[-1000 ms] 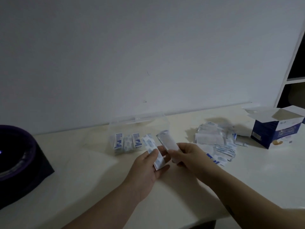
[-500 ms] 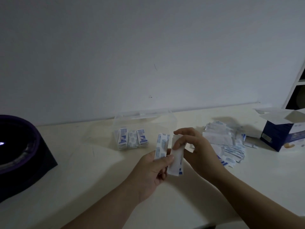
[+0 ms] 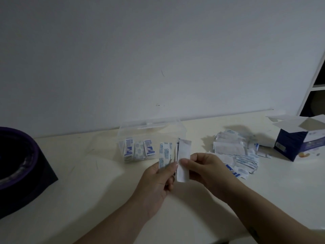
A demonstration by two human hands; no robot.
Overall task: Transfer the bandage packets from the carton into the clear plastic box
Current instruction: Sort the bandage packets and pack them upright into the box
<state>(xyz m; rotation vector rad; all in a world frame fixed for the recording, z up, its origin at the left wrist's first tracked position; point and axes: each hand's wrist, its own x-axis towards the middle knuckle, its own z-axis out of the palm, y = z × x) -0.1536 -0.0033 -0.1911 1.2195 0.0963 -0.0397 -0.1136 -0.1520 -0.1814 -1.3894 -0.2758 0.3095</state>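
My left hand (image 3: 158,180) pinches a blue-printed bandage packet (image 3: 165,154) upright, just in front of the clear plastic box (image 3: 151,125). My right hand (image 3: 207,169) pinches a white bandage packet (image 3: 183,159) close beside it, plain side toward me. Several packets (image 3: 139,149) stand in a row inside the box at its left part. A loose pile of packets (image 3: 235,154) lies on the table to the right of my hands. The blue and white carton (image 3: 297,143) stands at the far right with its flaps open.
A dark round object with a purple rim (image 3: 19,164) sits at the left edge of the cream table (image 3: 79,182). The wall runs right behind the box. A white shelf unit (image 3: 316,85) stands at the far right.
Both hands lifted their packets upright and brought them side by side. My right hand turned its packet over and shifted its grip to the packet's side.
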